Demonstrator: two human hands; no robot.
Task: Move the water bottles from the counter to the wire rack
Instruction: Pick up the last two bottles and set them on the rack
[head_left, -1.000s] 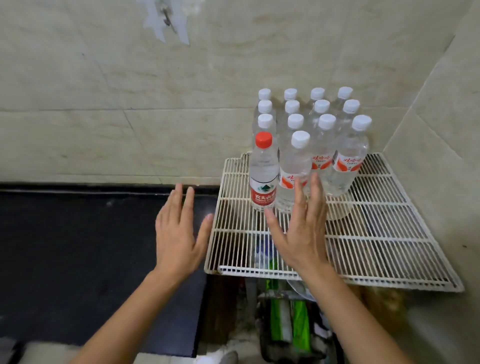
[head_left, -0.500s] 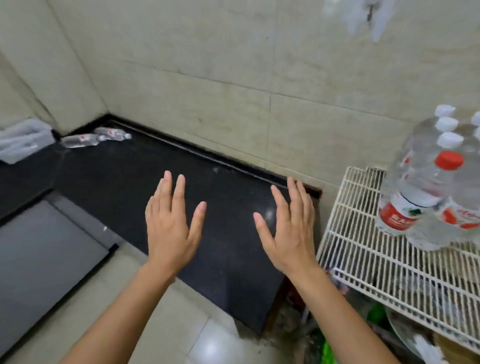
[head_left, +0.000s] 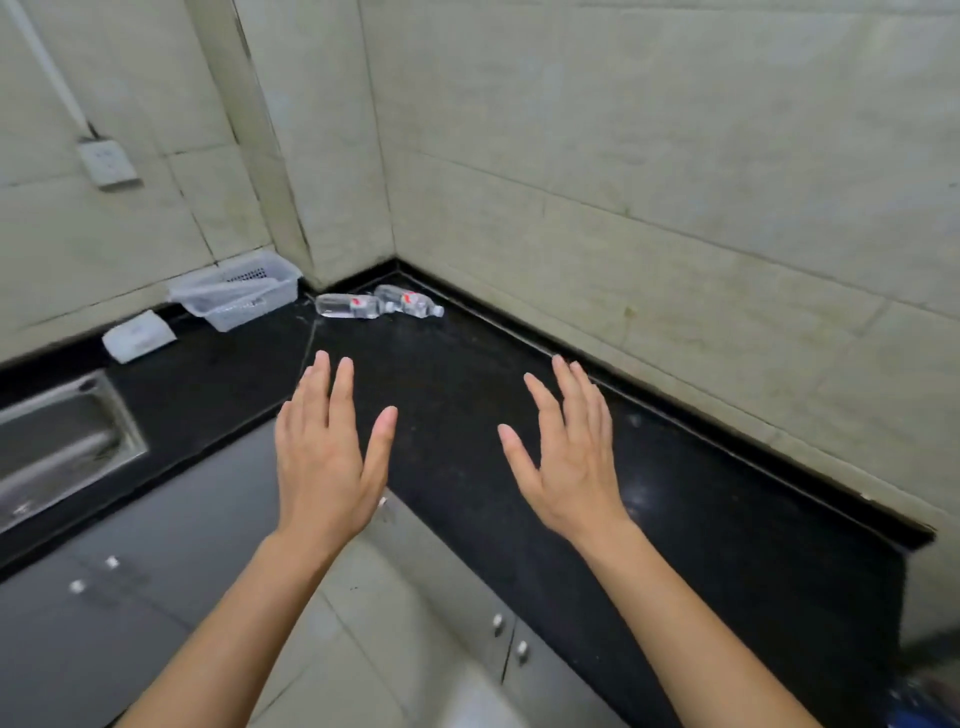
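Head view: a person faces the inner corner of a black L-shaped table (head_left: 467, 405), both arms stretched forward.
Left hand (head_left: 324, 462): palm down, fingers (head_left: 340, 389) straight and close together with the thumb held out, holding nothing, above the table's front edge.
Right hand (head_left: 569, 462): the same pose, fingers (head_left: 563, 395) extended and slightly fanned, empty, over the middle of the table's right run.
Bottles: two clear water bottles lie on their sides in the table's far corner, against the tiled wall; the near bottle (head_left: 349, 305) points its cap at the far bottle (head_left: 410, 301), and the two touch or nearly touch.
Why lying down: judging by their position, they were left loose and have settled where the wall stops them rolling.
Gap: both hands are well apart from the bottles, so this reads as a reach just begun, one hand likely meant for each bottle.
Rack: not in view.
Other items: a white basket (head_left: 236, 293) near the left run's back edge, a white pack (head_left: 137, 335) beside it, and a steel sink (head_left: 57, 447) toward the left.
Risk: round bottles on a slick top may roll away when touched.
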